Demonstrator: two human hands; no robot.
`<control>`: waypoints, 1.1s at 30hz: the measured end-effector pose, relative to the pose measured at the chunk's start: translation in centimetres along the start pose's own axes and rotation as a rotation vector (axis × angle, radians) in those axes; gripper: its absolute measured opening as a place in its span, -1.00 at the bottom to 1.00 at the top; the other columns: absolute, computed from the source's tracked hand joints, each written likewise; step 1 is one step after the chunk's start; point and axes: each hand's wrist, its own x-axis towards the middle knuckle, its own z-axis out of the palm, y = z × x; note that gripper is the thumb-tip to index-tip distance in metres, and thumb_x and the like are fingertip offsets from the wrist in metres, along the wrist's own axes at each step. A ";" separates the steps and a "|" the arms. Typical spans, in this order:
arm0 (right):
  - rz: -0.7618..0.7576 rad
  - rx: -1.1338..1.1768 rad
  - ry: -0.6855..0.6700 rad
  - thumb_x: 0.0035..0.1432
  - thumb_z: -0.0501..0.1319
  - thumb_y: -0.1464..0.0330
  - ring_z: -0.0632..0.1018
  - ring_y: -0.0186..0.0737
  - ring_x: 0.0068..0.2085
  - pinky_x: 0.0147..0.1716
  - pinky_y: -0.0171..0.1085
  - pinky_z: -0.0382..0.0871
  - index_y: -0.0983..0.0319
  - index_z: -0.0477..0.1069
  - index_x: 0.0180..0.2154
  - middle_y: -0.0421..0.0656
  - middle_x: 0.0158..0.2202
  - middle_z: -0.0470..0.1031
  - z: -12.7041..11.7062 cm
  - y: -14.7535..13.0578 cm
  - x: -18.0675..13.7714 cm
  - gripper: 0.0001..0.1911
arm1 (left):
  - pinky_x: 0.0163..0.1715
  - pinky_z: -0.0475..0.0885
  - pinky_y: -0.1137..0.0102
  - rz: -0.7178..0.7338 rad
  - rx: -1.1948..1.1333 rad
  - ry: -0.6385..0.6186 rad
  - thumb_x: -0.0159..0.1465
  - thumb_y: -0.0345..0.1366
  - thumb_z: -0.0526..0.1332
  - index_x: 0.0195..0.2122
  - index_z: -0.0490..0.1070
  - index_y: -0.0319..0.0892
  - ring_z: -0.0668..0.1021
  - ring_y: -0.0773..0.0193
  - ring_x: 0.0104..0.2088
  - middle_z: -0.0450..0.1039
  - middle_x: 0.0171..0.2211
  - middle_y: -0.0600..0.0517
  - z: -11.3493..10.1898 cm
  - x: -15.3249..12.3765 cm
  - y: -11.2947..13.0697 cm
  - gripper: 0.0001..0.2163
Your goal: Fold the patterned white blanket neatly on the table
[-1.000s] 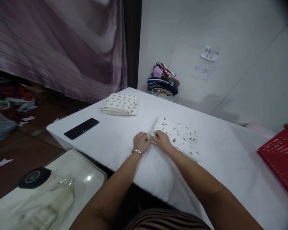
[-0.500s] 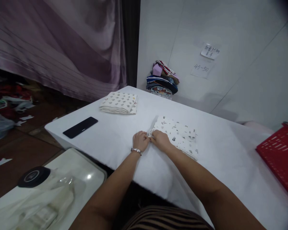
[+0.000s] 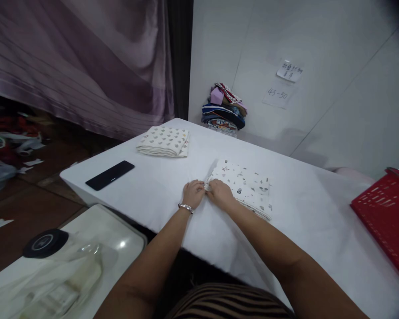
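A folded white cloth with small dark prints (image 3: 249, 188) lies on the white table (image 3: 306, 212). My left hand (image 3: 193, 193), with a bracelet on its wrist, and my right hand (image 3: 220, 194) meet at the cloth's near left corner. Both have their fingers curled and pinch that corner's edge. A second folded cloth with grey and yellow prints (image 3: 164, 141) rests farther back on the left, apart from both hands.
A black phone (image 3: 109, 175) lies near the table's left edge. A stack of coloured clothes (image 3: 224, 109) sits at the back against the wall. A red basket (image 3: 387, 212) stands at the right. A low white stand with a black-lidded jar (image 3: 44, 243) is at lower left.
Both hands stay pinched on the cloth's corner. The view has shifted slightly, so everything sits a little to the left.
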 end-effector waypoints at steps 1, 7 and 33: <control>0.018 0.026 0.007 0.16 0.11 0.32 0.38 -0.16 -0.15 -0.27 -0.28 0.20 0.22 0.30 -0.22 -0.07 -0.17 0.39 0.1 0.1 0.0 -0.85 | 0.10 0.16 0.22 0.016 0.011 0.008 0.08 -0.41 0.13 -0.51 0.46 -0.08 0.39 0.23 0.03 0.49 -0.12 0.09 0.1 0.1 -0.1 -0.86; 0.131 0.159 0.050 0.11 0.13 0.31 0.40 -0.25 -0.26 -0.37 -0.33 0.13 0.20 0.31 -0.27 -0.16 -0.24 0.42 0.2 0.7 0.3 -0.87 | 0.08 0.19 0.24 0.039 0.215 0.071 0.12 -0.29 0.14 -0.34 0.50 -0.13 0.38 0.14 0.01 0.44 -0.08 -0.05 0.8 0.1 -0.4 -0.84; 0.159 0.234 0.111 0.08 0.14 0.32 0.38 -0.27 -0.31 -0.39 -0.34 0.12 0.19 0.32 -0.29 -0.18 -0.28 0.41 -1.0 0.4 -0.2 -0.88 | -0.47 0.44 0.48 -0.570 -0.719 0.056 0.01 -0.46 0.24 -0.28 0.32 -0.19 0.51 0.39 -0.53 0.42 -0.52 0.13 1.3 -0.3 1.5 -0.77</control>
